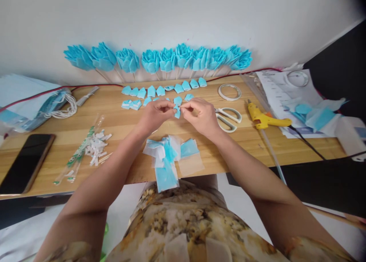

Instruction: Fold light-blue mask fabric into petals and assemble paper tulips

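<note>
Between my two hands is a small folded blue fabric petal (177,111), held above the table. My left hand (156,115) pinches its left side with thumb and forefinger. On the other side, the fingertips of my right hand (201,115) are closed on its edge. Just beyond my hands lie rows of similar folded blue petals (151,90), some partly hidden by my fingers. Nearer to me, a loose pile of blue and white fabric pieces (167,159) overhangs the table's front edge. White-handled scissors (230,115) lie beside my right hand, their blades hidden behind it.
Several blue fabric flowers (128,60) on sticks lean against the wall. A yellow glue gun (265,119) and a tape roll (229,91) are at right. On the left are a phone (27,163), paper scraps (97,146), a plastic wrapper (78,155) and white cord (65,106).
</note>
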A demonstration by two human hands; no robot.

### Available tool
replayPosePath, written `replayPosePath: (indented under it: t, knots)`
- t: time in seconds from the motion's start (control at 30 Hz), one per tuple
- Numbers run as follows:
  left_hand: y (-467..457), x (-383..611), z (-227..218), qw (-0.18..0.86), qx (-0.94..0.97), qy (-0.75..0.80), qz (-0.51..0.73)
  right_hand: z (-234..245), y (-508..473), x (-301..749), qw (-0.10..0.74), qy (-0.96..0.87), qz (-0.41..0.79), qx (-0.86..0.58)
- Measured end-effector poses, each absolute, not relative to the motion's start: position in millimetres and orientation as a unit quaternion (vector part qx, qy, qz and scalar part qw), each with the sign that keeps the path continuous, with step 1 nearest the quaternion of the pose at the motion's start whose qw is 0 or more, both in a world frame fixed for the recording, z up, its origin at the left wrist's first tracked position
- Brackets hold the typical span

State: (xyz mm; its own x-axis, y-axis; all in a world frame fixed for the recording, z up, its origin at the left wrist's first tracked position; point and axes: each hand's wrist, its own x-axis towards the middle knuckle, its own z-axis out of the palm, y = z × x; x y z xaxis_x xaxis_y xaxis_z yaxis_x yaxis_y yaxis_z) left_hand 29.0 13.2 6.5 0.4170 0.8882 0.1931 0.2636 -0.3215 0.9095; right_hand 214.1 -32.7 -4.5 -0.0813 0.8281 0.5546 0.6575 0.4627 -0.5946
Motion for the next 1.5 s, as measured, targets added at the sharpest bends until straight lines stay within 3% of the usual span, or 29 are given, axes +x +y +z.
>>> replayPosePath:
  t: [0.17,0.4,0.6,0.93,1.2,1.5]
  knots:
    - [15,30,5,0.463,0.698,0.389,0.384,-3,-34,215,0.480,-0.710,0.130,-0.498]
    - [16,25,7,0.499,0.682,0.369,0.388,-7,-29,225,0.550,-0.611,0.316,-0.474]
    - [15,26,4,0.495,0.694,0.367,0.372,-15,-24,220,0.503,-0.610,0.436,-0.431]
    - [12,28,6,0.407,0.754,0.386,0.342,-16,-27,213,0.475,-0.656,0.353,-0.468]
    - [13,29,4,0.436,0.736,0.388,0.342,-15,-27,217,0.483,-0.624,0.410,-0.457]
    - [10,30,5,0.439,0.740,0.383,0.337,-17,-27,215,0.488,-0.632,0.369,-0.475]
